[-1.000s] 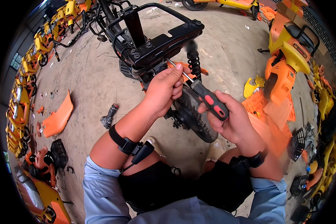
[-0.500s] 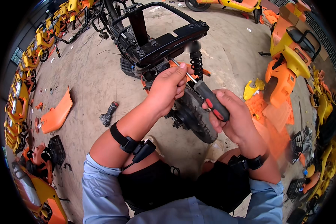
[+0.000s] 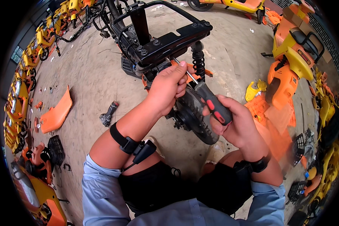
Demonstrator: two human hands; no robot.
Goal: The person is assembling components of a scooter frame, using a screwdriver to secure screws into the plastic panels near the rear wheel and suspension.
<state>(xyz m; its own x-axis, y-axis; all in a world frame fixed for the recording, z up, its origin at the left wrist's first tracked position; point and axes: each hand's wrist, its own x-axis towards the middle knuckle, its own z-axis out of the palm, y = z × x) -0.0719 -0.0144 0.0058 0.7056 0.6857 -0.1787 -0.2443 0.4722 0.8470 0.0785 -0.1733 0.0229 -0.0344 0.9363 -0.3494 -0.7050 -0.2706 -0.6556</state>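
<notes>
In front of me stands a stripped scooter with a black metal rear frame (image 3: pixel 169 42), a coil-spring shock absorber (image 3: pixel 198 60) and a rear wheel (image 3: pixel 198 119). My right hand (image 3: pixel 235 118) is closed round the grey and red handle of a screwdriver (image 3: pixel 214 103). Its shaft slants up and left to the underside of the frame; the tip is hidden there. My left hand (image 3: pixel 170 86) pinches the shaft near its far end, just below the frame, with the fingers curled.
A cordless power tool (image 3: pixel 109 113) lies on the concrete floor left of the wheel. Farther left is an orange body panel (image 3: pixel 57 113). To the right stands an orange and yellow scooter (image 3: pixel 290 67) beside orange sheets (image 3: pixel 269 116) and loose parts. Yellow scooters line the left side.
The fingers of my right hand have shifted round the screwdriver handle, and the handle has turned slightly. My left hand keeps its pinch on the shaft.
</notes>
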